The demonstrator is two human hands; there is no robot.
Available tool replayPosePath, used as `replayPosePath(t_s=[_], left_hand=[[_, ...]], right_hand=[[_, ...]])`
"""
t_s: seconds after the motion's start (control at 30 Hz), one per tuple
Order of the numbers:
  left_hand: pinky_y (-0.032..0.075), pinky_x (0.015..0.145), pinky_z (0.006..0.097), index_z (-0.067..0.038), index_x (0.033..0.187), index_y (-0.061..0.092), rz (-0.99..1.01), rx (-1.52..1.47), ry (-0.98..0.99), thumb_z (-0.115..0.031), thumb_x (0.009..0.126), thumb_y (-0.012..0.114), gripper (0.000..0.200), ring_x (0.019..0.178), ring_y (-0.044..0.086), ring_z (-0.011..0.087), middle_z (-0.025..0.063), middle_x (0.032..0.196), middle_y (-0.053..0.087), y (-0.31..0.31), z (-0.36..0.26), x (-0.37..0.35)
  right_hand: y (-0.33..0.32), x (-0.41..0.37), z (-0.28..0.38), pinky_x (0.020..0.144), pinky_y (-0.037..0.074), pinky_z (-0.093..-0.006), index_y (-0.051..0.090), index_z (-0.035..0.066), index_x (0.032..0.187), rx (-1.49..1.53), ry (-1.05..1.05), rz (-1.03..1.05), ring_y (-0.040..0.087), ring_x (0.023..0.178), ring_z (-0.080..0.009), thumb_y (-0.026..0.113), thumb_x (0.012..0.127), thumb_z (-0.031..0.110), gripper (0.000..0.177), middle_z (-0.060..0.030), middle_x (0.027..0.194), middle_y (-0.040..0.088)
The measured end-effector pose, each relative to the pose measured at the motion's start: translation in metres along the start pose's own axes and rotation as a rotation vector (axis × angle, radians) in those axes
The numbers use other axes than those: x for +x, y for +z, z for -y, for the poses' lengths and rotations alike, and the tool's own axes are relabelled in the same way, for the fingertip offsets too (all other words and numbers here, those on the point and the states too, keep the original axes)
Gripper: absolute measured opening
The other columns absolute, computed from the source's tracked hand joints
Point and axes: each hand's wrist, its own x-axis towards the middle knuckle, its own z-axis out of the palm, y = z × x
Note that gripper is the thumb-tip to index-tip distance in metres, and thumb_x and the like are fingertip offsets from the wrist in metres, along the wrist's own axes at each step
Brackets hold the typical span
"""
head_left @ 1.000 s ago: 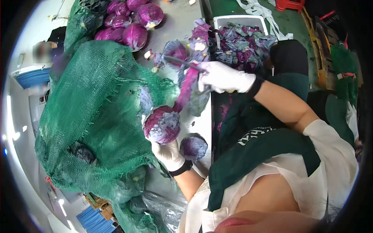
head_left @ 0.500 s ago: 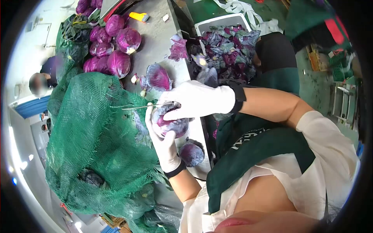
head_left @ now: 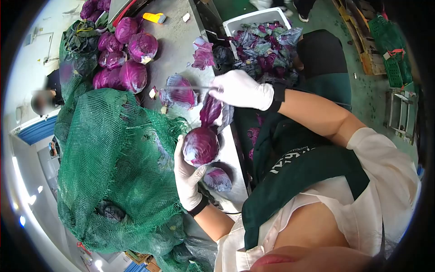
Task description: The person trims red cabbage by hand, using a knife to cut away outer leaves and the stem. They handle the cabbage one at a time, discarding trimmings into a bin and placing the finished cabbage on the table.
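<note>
Away swings the right hand (head_left: pixel 242 89) from the red cabbage (head_left: pixel 200 145) it was covering, a dark purple leaf (head_left: pixel 210 111) now hanging between them. Closed around a knife (head_left: pixel 199 87), that hand has its blade out over the desk (head_left: pixel 174 41); the left hand (head_left: pixel 186 181) cups the cabbage at the desk's near edge. Most of that head looks smooth and bare, the loose leaf still to clear. Trimmed cabbages (head_left: pixel 142 46) sit grouped farther up, leaves heap the white crate (head_left: pixel 232 28), and a darker head (head_left: pixel 111 210) lies under green netting (head_left: pixel 108 140) (which crowds right up to the left fingers).
</note>
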Motion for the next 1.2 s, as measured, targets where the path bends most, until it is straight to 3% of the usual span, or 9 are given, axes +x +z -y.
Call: replayPosePath(t_s=[0.1, 0.3, 0.5, 0.57, 0.7, 0.83, 0.9, 0.97, 1.2], left_hand=[[0.029, 0.116, 0.0429, -0.001, 0.148, 0.036, -0.035, -0.087, -0.034, -0.023, 0.065, 0.089, 0.1, 0.137, 0.038, 0.0295, 0.0136, 0.15, 0.037, 0.002, 0.001, -0.008], [0.033, 0.113, 0.0427, -0.005, 0.14, 0.048, -0.129, 0.685, 0.167, -0.015, 0.064, 0.088, 0.087, 0.13, 0.046, 0.0314, 0.0164, 0.139, 0.047, 0.015, -0.009, -0.006], [0.038, 0.11, 0.0415, -0.001, 0.143, 0.045, -0.299, -0.001, 0.033, -0.015, 0.079, 0.079, 0.073, 0.122, 0.053, 0.0247, 0.0123, 0.139, 0.051, -0.002, 0.005, -0.031], [0.044, 0.105, 0.0434, -0.001, 0.142, 0.045, -0.389, -0.068, 0.058, -0.04, 0.088, 0.067, 0.07, 0.119, 0.055, 0.0261, 0.0136, 0.132, 0.054, -0.003, 0.019, -0.026], [0.044, 0.104, 0.0464, -0.002, 0.143, 0.042, -0.409, -0.599, -0.059, -0.04, 0.089, 0.065, 0.07, 0.126, 0.05, 0.0276, 0.0155, 0.138, 0.05, 0.016, 0.011, -0.019], [0.033, 0.112, 0.0401, -0.003, 0.148, 0.035, -0.164, -0.032, 0.202, -0.023, 0.082, 0.075, 0.081, 0.132, 0.043, 0.0264, 0.0157, 0.147, 0.041, 0.042, -0.004, -0.014], [0.033, 0.112, 0.0414, -0.002, 0.146, 0.036, -0.151, 0.151, 0.262, -0.028, 0.068, 0.087, 0.097, 0.131, 0.043, 0.0271, 0.0151, 0.14, 0.043, 0.043, -0.001, -0.014], [0.032, 0.113, 0.0421, 0.0, 0.141, 0.041, -0.125, 0.209, 0.274, -0.025, 0.064, 0.09, 0.095, 0.131, 0.043, 0.0277, 0.0148, 0.138, 0.044, 0.037, 0.008, -0.013], [0.034, 0.113, 0.0421, -0.002, 0.135, 0.047, 0.001, 0.114, 0.274, -0.022, 0.06, 0.091, 0.089, 0.127, 0.049, 0.0287, 0.0132, 0.134, 0.048, 0.037, 0.009, -0.012]], right_hand=[[-0.004, -0.003, -0.002, 0.062, 0.054, -0.0442, 0.068, 0.008, 0.092, -0.008, 0.037, -0.06, 0.067, 0.066, -0.0352, 0.06, 0.088, 0.022, 0.017, -0.0149, 0.07, 0.065], [-0.004, 0.0, 0.005, 0.063, 0.055, -0.0415, 0.071, 0.008, 0.096, -0.055, 0.043, 0.052, 0.068, 0.069, -0.0343, 0.062, 0.088, 0.026, 0.021, -0.0144, 0.076, 0.069], [-0.051, 0.002, -0.008, 0.067, 0.054, -0.0395, 0.066, 0.014, 0.112, -0.122, 0.223, -0.204, 0.068, 0.076, -0.0279, 0.062, 0.087, 0.027, 0.028, -0.0107, 0.08, 0.068], [-0.055, -0.006, 0.019, 0.067, 0.054, -0.0374, 0.064, 0.014, 0.12, 0.015, 0.203, -0.11, 0.069, 0.076, -0.0253, 0.067, 0.085, 0.027, 0.037, -0.0095, 0.082, 0.067], [-0.013, -0.035, 0.054, 0.065, 0.053, -0.0343, 0.064, 0.008, 0.116, 0.457, -0.049, 0.228, 0.066, 0.071, -0.0194, 0.07, 0.089, 0.036, 0.04, -0.0095, 0.079, 0.065], [-0.009, -0.031, 0.065, 0.055, 0.048, -0.0311, 0.062, 0.005, 0.105, 0.714, 0.097, 0.387, 0.053, 0.059, -0.012, 0.066, 0.094, 0.041, 0.038, -0.0045, 0.068, 0.054], [-0.012, -0.024, 0.053, 0.083, 0.053, -0.0347, 0.054, 0.007, 0.137, 0.508, 0.224, 0.679, 0.069, 0.087, -0.0232, 0.065, 0.094, 0.04, 0.055, -0.0174, 0.106, 0.069], [-0.012, -0.026, 0.051, 0.083, 0.053, -0.0346, 0.058, 0.005, 0.131, 0.545, 0.145, 0.541, 0.069, 0.087, -0.0224, 0.067, 0.093, 0.038, 0.051, -0.0164, 0.102, 0.071], [-0.037, -0.016, 0.055, 0.043, 0.038, -0.0247, 0.065, 0.004, 0.105, 0.83, 0.455, 0.876, 0.048, 0.049, -0.0059, 0.071, 0.091, 0.023, 0.024, 0.0004, 0.063, 0.056]])
